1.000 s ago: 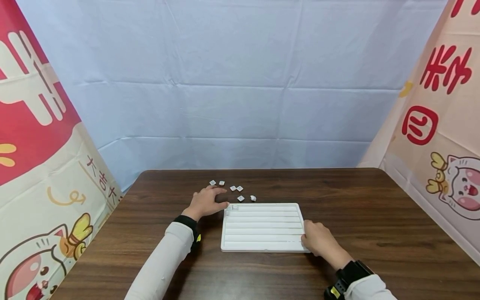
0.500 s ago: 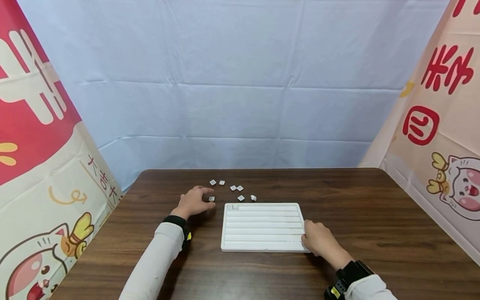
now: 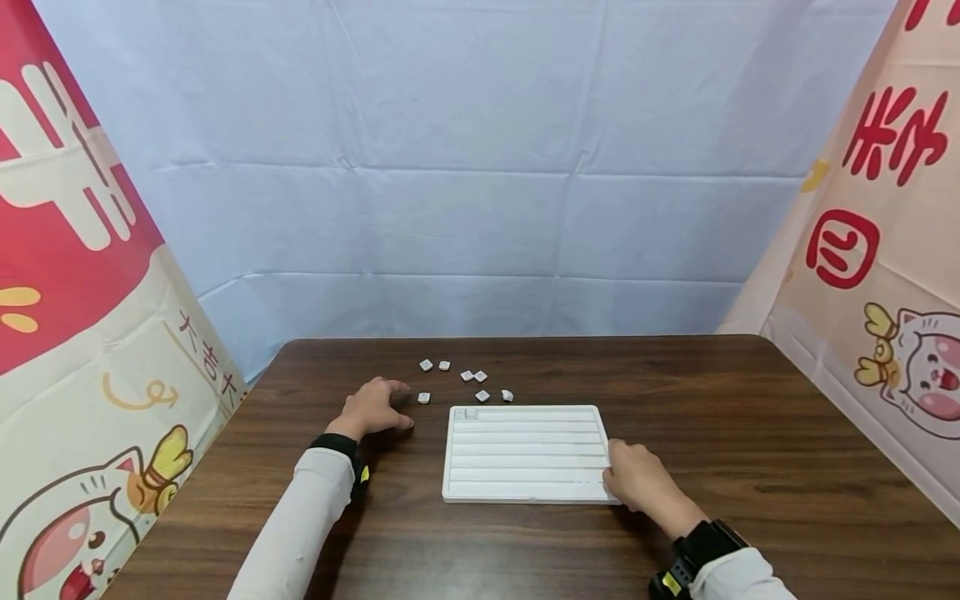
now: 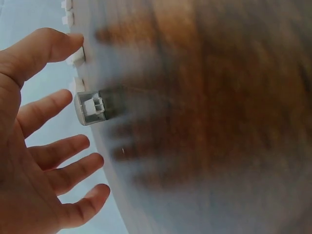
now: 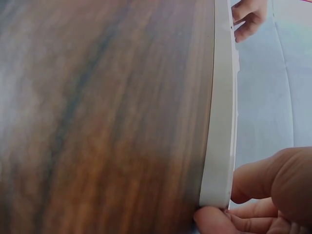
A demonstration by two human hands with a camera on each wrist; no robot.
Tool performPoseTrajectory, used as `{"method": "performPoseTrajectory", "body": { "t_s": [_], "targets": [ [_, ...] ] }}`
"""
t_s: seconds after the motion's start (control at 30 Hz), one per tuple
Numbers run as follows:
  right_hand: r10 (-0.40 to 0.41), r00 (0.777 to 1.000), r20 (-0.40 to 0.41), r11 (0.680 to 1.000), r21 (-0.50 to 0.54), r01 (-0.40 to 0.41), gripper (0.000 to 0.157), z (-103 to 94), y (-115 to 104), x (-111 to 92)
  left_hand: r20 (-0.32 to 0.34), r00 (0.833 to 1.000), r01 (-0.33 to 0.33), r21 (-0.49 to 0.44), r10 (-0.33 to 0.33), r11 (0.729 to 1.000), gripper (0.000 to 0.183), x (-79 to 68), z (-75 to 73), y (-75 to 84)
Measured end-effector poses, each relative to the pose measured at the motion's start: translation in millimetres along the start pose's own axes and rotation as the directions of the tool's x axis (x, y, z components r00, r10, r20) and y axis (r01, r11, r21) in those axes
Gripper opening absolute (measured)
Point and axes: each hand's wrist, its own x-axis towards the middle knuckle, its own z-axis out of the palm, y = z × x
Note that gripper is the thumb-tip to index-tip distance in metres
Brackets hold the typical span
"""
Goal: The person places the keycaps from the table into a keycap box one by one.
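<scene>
A white ridged tray (image 3: 525, 468) lies flat on the table, with two keycaps (image 3: 466, 413) in its far left corner. My right hand (image 3: 637, 477) grips the tray's near right corner; in the right wrist view the thumb and fingers pinch its edge. To the left of the tray, my left hand (image 3: 372, 407) is spread low over the table with nothing in it. A loose keycap (image 4: 91, 108) shows its hollow underside and stem just past those fingers (image 4: 73, 173). In the head view this keycap (image 3: 423, 398) sits between the left hand and the tray.
Several more white keycaps (image 3: 473, 377) are scattered behind the tray, one of them (image 3: 507, 396) tipped on its side. The brown wooden table (image 3: 750, 433) extends to the right, with a pale blue cloth (image 3: 480, 208) hanging behind its far edge.
My left hand has drawn back leftward from the tray's far left corner. A loose keycap now shows beside it, not visible a second ago. The right hand and tray stay in place.
</scene>
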Motion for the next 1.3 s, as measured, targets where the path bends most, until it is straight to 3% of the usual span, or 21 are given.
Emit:
{"method": "performPoseTrajectory", "body": {
  "t_s": [0.23, 0.4, 0.67, 0.93, 1.3],
  "targets": [
    [0.024, 1.0, 0.014, 1.0, 0.002, -0.025, 0.022, -2.3, -1.0, 0.2, -0.024, 0.997, -0.069, -0.061, 0.068, 0.996, 0.05, 0.2, 0.0, -1.2],
    [0.018, 1.0, 0.011, 1.0, -0.001, -0.018, 0.021, -2.4, -1.2, -0.5, -0.027, 0.999, -0.037, -0.077, 0.035, 0.996, 0.042, 0.8, 2.4, -1.1],
    [0.023, 1.0, 0.005, 1.0, -0.001, -0.023, 0.021, -2.1, -0.7, -2.3, -0.042, 0.999, 0.006, -0.073, -0.009, 0.997, 0.012, 0.1, 2.0, 2.7],
    [0.022, 1.0, 0.009, 1.0, -0.004, -0.022, 0.019, -2.0, 0.3, -1.8, -0.045, 0.999, -0.009, -0.078, 0.006, 0.997, 0.021, -1.1, 0.9, 2.6],
    [0.013, 1.0, 0.006, 1.0, -0.005, -0.013, 0.022, -1.2, -0.5, -0.4, -0.043, 0.999, 0.023, -0.11, -0.028, 0.994, 0.016, -2.2, -2.6, 0.2]
  ]
}}
